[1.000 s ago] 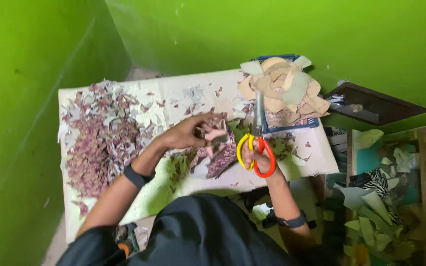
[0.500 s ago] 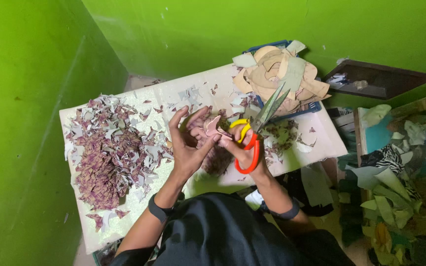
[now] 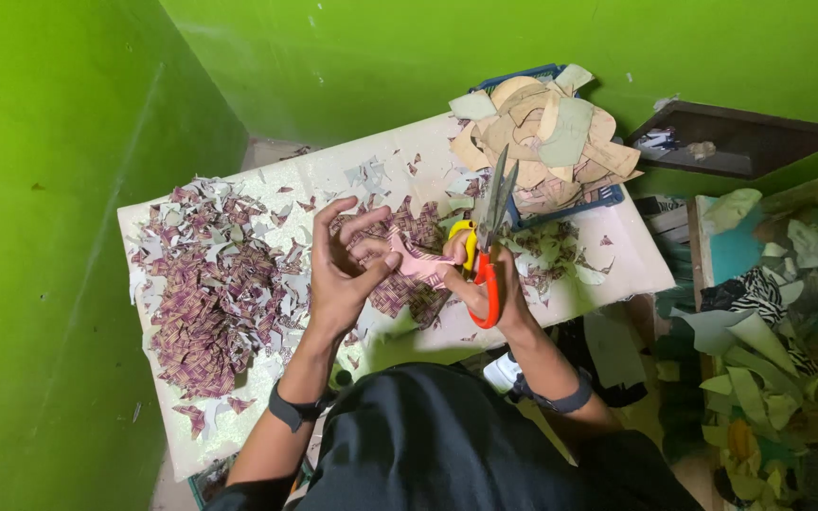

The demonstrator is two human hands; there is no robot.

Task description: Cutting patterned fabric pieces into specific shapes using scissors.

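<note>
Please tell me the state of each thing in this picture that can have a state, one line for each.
scissors: held in the right hand, blades open, pointing away
pink patterned piece: pinched by the left hand, off the table
blue basket: heaped with tan cut-outs
white table: strewn with purple scraps

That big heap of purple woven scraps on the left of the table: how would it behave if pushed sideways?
The heap of purple scraps would probably scatter rather than slide as one: the pieces lie loose and separate. They look thin and light, so likely little resistance. Strays already dot the table, so some would probably trail behind.
</note>
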